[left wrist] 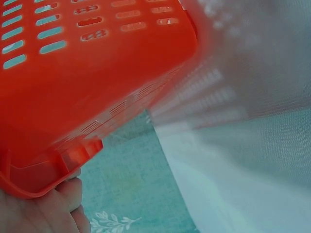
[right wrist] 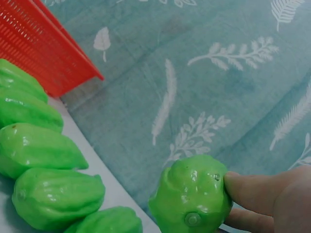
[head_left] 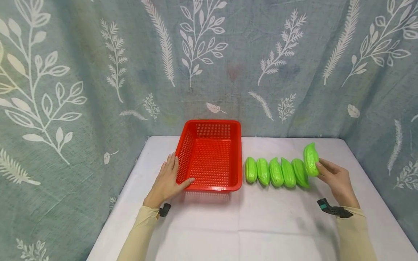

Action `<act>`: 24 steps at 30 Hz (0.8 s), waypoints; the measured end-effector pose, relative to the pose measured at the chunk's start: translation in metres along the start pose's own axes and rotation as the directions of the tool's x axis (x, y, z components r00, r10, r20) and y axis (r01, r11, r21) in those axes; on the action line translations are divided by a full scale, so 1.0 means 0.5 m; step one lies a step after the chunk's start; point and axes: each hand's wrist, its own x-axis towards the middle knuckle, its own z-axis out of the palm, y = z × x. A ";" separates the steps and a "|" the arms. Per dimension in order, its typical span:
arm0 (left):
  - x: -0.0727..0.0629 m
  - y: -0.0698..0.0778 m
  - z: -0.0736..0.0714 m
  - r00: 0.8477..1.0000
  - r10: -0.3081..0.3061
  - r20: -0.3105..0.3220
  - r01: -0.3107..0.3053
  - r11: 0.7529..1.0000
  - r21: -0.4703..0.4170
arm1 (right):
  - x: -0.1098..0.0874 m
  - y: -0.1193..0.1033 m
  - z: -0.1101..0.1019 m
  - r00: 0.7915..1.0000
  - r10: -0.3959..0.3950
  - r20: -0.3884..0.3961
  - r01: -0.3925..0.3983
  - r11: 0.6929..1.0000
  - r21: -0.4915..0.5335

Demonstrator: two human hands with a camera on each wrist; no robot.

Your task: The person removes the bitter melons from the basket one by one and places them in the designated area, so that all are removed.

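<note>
A red plastic basket [head_left: 213, 188] with slotted walls stands on the white table. At its front left corner my left hand [head_left: 166, 181] holds the rim, with the thumb over the edge and the fingers along the outside. To the right of the basket several glossy green bitter melons [head_left: 275, 172] lie side by side in a row. Just past the row's right end, my right hand [head_left: 336, 179] pinches another bitter melon [right wrist: 192, 194] between thumb and fingers, its pointed tip upward in the head view. This one appears raised above the table.
A blue-green curtain [head_left: 235, 72] with white leaf prints hangs behind and beside the table. White cloth [head_left: 261, 224] covers the tabletop, its back edge close to the curtain. Dark straps [head_left: 339, 211] sit on both wrists.
</note>
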 end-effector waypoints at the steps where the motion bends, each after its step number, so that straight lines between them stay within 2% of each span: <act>1: 0.000 0.000 0.000 1.000 -0.003 0.003 0.003 1.000 -0.001 | 0.000 0.001 -0.001 1.000 -0.002 -0.003 0.002 1.000 0.008; 7: 0.000 -0.001 0.001 1.000 0.000 -0.007 0.000 1.000 -0.006 | 0.000 0.006 -0.006 1.000 -0.003 -0.026 0.003 1.000 -0.013; 14: 0.000 -0.003 0.002 1.000 0.001 -0.012 -0.001 1.000 -0.011 | 0.004 0.021 -0.012 0.999 0.038 -0.034 -0.038 0.999 0.007; 24: 0.000 -0.001 -0.001 1.000 0.004 -0.008 -0.004 1.000 -0.022 | 0.010 0.037 -0.012 0.994 0.094 -0.057 -0.097 0.993 -0.062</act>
